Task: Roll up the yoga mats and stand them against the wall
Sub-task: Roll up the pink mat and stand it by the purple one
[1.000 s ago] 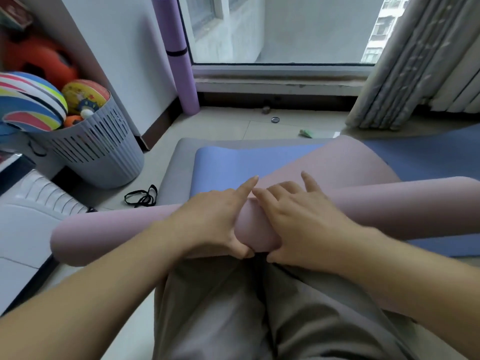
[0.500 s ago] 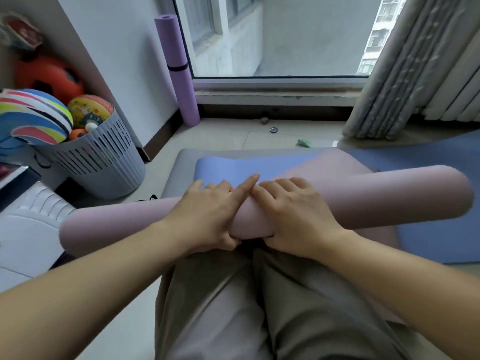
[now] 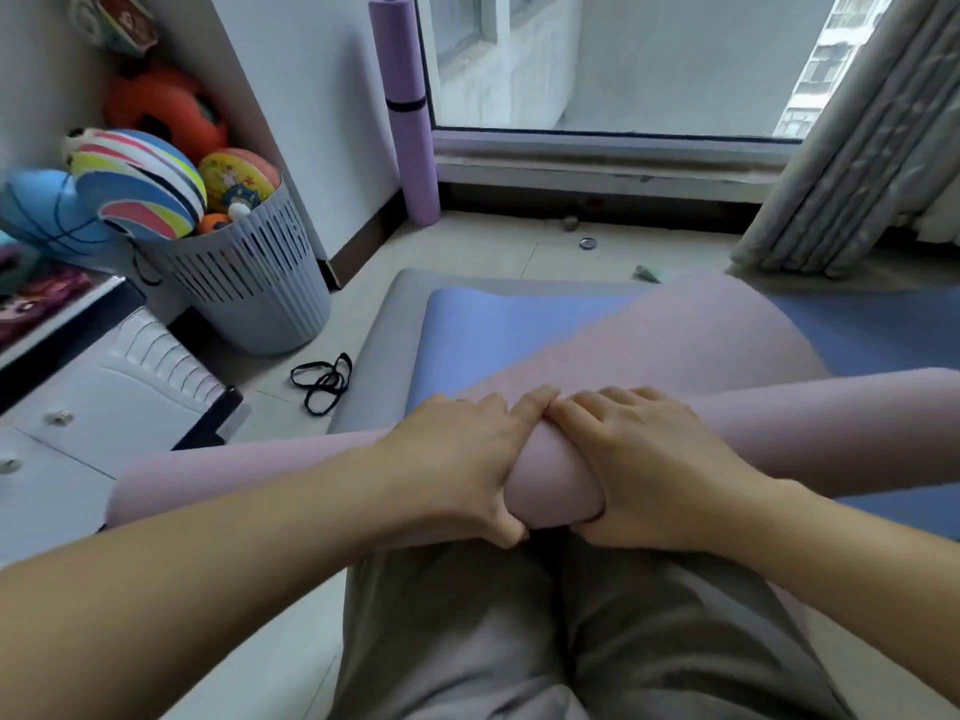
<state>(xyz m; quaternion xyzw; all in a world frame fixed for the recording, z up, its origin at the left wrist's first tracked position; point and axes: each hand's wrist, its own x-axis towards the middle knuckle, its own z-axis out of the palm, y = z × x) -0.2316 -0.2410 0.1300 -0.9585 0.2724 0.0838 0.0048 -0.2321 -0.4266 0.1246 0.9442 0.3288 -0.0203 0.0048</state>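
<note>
Left hand point(image 3: 457, 470) and right hand point(image 3: 649, 475) grip pink mat point(image 3: 550, 480), fingers curled over roll; unrolled tail beyond fingertips. Purple mat point(image 3: 410, 122) already stands; blue mat point(image 3: 498, 330) flat, pending.

No readable text anywhere (all too blurry).

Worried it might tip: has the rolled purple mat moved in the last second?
No: the purple mat still stands upright beside the window frame.

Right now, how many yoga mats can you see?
4: purple mat upright by the window, pink mat part rolled nearest, blue mat flat beneath it, grey mat lowest. More may be hidden.
</note>
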